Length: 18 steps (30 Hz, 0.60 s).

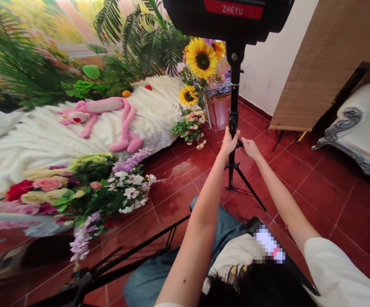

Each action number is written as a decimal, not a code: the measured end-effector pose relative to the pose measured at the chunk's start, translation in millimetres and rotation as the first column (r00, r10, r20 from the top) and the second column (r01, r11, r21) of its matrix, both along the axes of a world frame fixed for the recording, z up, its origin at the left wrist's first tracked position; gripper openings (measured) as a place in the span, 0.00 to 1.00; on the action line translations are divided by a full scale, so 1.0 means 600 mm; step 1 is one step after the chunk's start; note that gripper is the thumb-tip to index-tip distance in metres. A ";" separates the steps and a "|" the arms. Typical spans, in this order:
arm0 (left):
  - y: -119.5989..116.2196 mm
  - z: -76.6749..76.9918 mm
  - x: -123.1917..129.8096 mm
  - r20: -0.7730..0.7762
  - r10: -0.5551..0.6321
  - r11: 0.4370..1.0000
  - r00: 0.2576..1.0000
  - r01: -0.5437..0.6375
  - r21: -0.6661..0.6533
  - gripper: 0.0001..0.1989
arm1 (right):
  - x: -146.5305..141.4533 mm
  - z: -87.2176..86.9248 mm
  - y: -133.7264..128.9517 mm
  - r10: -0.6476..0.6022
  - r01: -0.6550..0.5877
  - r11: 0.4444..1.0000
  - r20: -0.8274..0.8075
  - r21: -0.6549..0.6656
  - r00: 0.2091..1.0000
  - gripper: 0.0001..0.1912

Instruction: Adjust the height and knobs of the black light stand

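Note:
My left hand [229, 143] wraps the black pole of a light stand [234, 91] at about mid-height. My right hand [250, 148] reaches in from the right, its fingertips on a small black locking knob [240, 144] on that pole. Above both hands, a black studio light head [226, 13] with a red ZHEYU label tops the stand. The stand's tripod legs [245, 185] spread on the floor below my hands. Part of the light head lies beyond the top of the view.
Red tiles [313, 183] cover the floor. At left lie a white feathery cloth [44, 145], a pink plush toy [104, 106], sunflowers [201, 59], roses [48, 184] and palm fronds [21, 55]. A bamboo screen [319, 64] and white silver-framed sofa [357, 128] stand at right. Another black stand [120, 260] crosses the lower left.

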<state>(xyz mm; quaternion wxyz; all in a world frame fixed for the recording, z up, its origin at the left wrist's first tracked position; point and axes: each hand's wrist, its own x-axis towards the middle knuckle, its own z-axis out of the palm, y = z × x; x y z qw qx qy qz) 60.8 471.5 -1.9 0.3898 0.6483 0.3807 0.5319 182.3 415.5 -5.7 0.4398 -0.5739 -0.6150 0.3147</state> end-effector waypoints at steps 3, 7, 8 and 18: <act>-0.006 0.004 0.004 -0.006 0.031 0.999 0.999 -0.031 -0.023 0.14 | -0.005 -0.016 0.004 0.008 -0.015 0.999 -0.151 -0.045 0.988 0.35; -0.032 0.007 -0.010 -0.043 0.073 0.996 0.996 -0.075 -0.043 0.14 | -0.010 -0.016 0.002 -0.003 -0.005 0.999 -0.212 -0.041 0.977 0.35; -0.045 0.006 -0.022 -0.044 0.058 0.997 0.997 -0.060 -0.042 0.16 | -0.012 -0.014 0.001 -0.013 0.003 0.999 -0.228 -0.045 0.974 0.35; -0.298 -0.100 -0.309 -0.157 -0.067 0.943 0.985 0.011 -0.334 0.20 | -0.096 -0.053 -0.052 -0.166 0.159 0.986 -0.259 -0.046 0.951 0.34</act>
